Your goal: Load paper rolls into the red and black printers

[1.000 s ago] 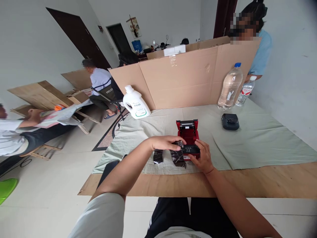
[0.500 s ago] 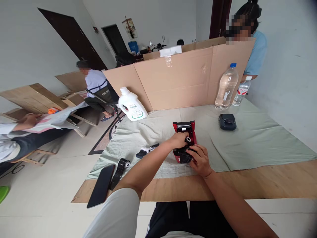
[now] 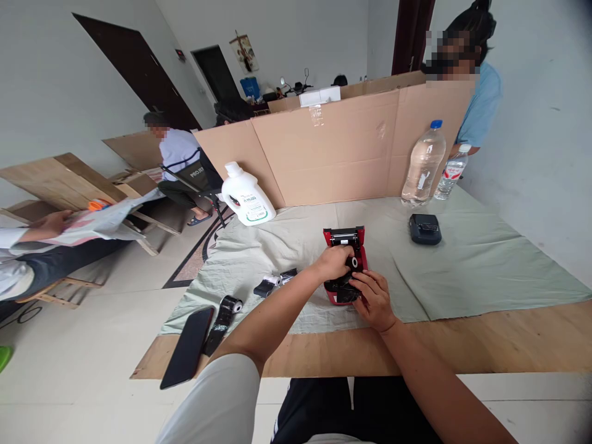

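A small red and black printer [image 3: 345, 234] stands with its lid raised on the cloth-covered table. Inside it lies a black roll with a white core [image 3: 354, 262]. My left hand [image 3: 333, 261] reaches in from the left, its fingers curled against that roll. A loose flap of black film [image 3: 346, 293] hangs over the printer's front. My right hand [image 3: 377, 299] grips at the front right, fingertips on the film; its thumb is partly hidden. To the left on the cloth lie another black roll [image 3: 230, 305] with its film unrolled and some smaller black and white pieces [image 3: 267, 285].
A phone [image 3: 187, 346] lies at the left front edge. A black device [image 3: 425, 229] sits to the right. Behind stand a white jug [image 3: 248, 197], a large bottle [image 3: 423, 163] and a smaller one [image 3: 452, 172], before a cardboard screen [image 3: 324, 154]. Other people sit beyond.
The roll has shifted very slightly right and down inside the printer, with my left fingers still at it. My right hand has barely moved.
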A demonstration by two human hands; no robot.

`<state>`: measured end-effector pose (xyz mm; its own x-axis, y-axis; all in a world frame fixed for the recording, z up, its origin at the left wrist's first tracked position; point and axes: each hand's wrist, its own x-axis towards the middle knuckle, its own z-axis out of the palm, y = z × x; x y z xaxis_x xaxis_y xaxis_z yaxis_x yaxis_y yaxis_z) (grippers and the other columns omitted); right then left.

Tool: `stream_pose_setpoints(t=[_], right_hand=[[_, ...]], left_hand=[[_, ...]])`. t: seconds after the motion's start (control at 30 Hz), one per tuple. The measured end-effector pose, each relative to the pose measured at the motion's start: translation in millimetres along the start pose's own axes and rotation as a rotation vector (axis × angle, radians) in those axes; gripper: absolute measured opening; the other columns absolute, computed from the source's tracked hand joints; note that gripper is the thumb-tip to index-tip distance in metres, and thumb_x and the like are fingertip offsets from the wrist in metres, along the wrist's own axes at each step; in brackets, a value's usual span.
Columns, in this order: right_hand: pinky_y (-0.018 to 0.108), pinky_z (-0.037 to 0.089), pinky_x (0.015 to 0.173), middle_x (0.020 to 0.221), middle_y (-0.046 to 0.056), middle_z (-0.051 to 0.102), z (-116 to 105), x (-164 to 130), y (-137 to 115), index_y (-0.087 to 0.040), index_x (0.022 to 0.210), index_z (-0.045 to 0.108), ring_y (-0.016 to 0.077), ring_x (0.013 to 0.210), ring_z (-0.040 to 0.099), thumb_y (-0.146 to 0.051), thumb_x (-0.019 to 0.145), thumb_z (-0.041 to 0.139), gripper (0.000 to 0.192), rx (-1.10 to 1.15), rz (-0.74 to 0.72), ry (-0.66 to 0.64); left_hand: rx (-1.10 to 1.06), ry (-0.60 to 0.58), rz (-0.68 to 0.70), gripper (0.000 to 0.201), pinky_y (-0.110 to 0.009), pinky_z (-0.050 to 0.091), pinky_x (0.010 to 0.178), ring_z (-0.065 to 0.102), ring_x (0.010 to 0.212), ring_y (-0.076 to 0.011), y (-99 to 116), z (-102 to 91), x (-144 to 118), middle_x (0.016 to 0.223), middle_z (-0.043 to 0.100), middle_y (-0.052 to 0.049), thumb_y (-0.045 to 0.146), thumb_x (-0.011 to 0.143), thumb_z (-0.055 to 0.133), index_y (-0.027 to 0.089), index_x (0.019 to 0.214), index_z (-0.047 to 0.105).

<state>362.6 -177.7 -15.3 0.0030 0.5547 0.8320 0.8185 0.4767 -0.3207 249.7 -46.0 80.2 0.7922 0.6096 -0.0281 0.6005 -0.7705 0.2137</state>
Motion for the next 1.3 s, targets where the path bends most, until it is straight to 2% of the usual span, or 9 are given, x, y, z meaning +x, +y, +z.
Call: stream_pose_setpoints(t=[0.13,0.33,0.57,0.77,0.87,0.97,1.03,1.17,1.3], right_hand=[[0.045,0.043,0.098,0.116,0.005,0.066,0,-1,1,-0.024,0.113,0.064,0.0252,0.115,0.052,-0.026,0.086,0.049,0.031,-0.004,0.025,-0.021],[0.045,0.042,0.099,0.116,0.005,0.066,1,-2,1,-0.024,0.113,0.064,0.0248,0.115,0.053,-0.027,0.086,0.049,0.031,-0.003,0.028,-0.023],[0.045,0.044,0.096,0.116,0.005,0.066,0,1,-2,-0.023,0.113,0.064,0.0253,0.113,0.053,-0.025,0.086,0.052,0.030,-0.021,0.009,0.010],[0.044,0.044,0.095,0.113,0.004,0.067,0,-2,-1,-0.026,0.108,0.066,0.0249,0.113,0.054,-0.024,0.082,0.057,0.027,-0.029,-0.007,0.012],[0.044,0.044,0.095,0.112,0.004,0.067,0,-3,-1,-0.026,0.109,0.065,0.0247,0.112,0.053,-0.023,0.081,0.057,0.029,-0.019,-0.016,0.018],[0.044,0.044,0.096,0.113,0.004,0.065,0,-2,-2,-0.027,0.110,0.065,0.0249,0.112,0.052,-0.023,0.080,0.058,0.031,-0.013,-0.011,0.023],[0.045,0.044,0.097,0.115,0.004,0.062,0,-2,-3,-0.027,0.108,0.066,0.0250,0.113,0.052,-0.021,0.078,0.059,0.031,-0.016,0.001,0.037],[0.047,0.045,0.097,0.120,0.006,0.056,1,-2,-4,-0.027,0.104,0.066,0.0265,0.115,0.050,-0.019,0.075,0.061,0.031,-0.032,0.007,0.062],[0.051,0.044,0.098,0.128,0.007,0.050,0,0,-6,-0.025,0.102,0.065,0.0296,0.120,0.046,-0.020,0.073,0.063,0.030,-0.048,-0.012,0.079]], left_hand=[[-0.010,0.017,0.040,0.034,-0.033,0.048,0.093,0.063,0.105,-0.0234,-2,-3.1,-1,0.112,0.068,-0.005,0.016,0.074,0.062,0.020,0.107,0.065],[0.031,-0.038,0.010,0.035,-0.032,0.046,0.098,0.061,0.111,-0.0238,0,1.8,0,0.119,0.066,-0.008,0.020,0.078,0.061,0.019,0.113,0.066],[0.041,-0.099,-0.102,0.029,-0.032,0.052,0.083,0.067,0.096,-0.0243,3,8.5,10,0.102,0.072,-0.006,0.019,0.076,0.063,0.022,0.104,0.067],[-0.013,-0.102,-0.071,0.022,-0.031,0.049,0.092,0.065,0.103,-0.0220,4,6.9,7,0.107,0.072,-0.004,0.019,0.079,0.061,0.022,0.099,0.072],[-0.167,0.086,-0.011,0.023,-0.031,0.049,0.094,0.065,0.101,-0.0197,2,2.5,-8,0.106,0.072,-0.004,0.016,0.085,0.052,0.020,0.096,0.072],[-0.353,0.441,-0.011,0.028,-0.032,0.050,0.093,0.064,0.101,-0.0177,-6,-4.1,-21,0.107,0.069,-0.006,0.021,0.092,0.043,0.020,0.105,0.068],[-0.405,0.620,-0.037,0.034,-0.037,0.046,0.100,0.059,0.111,-0.0195,-14,-6.0,-23,0.115,0.065,-0.009,0.032,0.097,0.037,0.019,0.116,0.062],[-0.471,0.652,-0.022,0.050,-0.041,0.033,0.111,0.043,0.131,-0.0211,-26,4.2,-23,0.137,0.050,-0.012,0.047,0.099,0.026,0.018,0.136,0.044],[-0.559,0.709,0.063,0.054,-0.041,0.036,0.107,0.047,0.125,-0.0219,-18,25.9,-45,0.132,0.051,-0.015,0.049,0.098,0.019,0.016,0.136,0.042]])
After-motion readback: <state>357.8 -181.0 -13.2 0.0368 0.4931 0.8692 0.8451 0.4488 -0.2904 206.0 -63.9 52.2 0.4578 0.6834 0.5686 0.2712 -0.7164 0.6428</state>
